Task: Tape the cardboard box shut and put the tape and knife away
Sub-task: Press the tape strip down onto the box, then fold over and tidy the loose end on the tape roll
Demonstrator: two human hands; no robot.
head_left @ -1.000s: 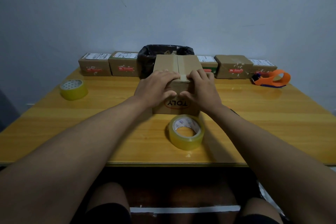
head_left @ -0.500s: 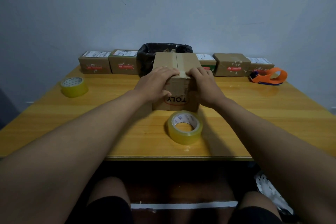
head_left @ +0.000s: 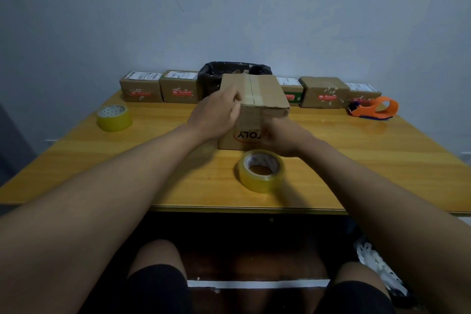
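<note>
A closed cardboard box (head_left: 265,94) with a strip of clear tape along its top seam stands in the middle of the wooden table (head_left: 382,160). My left hand (head_left: 216,115) lies against the box's left near corner, fingers curled on the top edge. My right hand (head_left: 285,139) presses flat on the box's front face, low down, over the printed logo. A roll of clear tape (head_left: 261,171) lies flat just in front of the box, near the table's front edge. No knife shows in view.
A second yellow tape roll (head_left: 114,117) sits at the far left. An orange tape dispenser (head_left: 374,108) rests at the back right. Several small labelled parcels (head_left: 178,86) and a black-lined bin (head_left: 216,76) line the back edge by the wall.
My right hand has slid from the box's top edge down onto its front face. My left hand has shifted slightly on the left corner. The box and tape roll have stayed in place.
</note>
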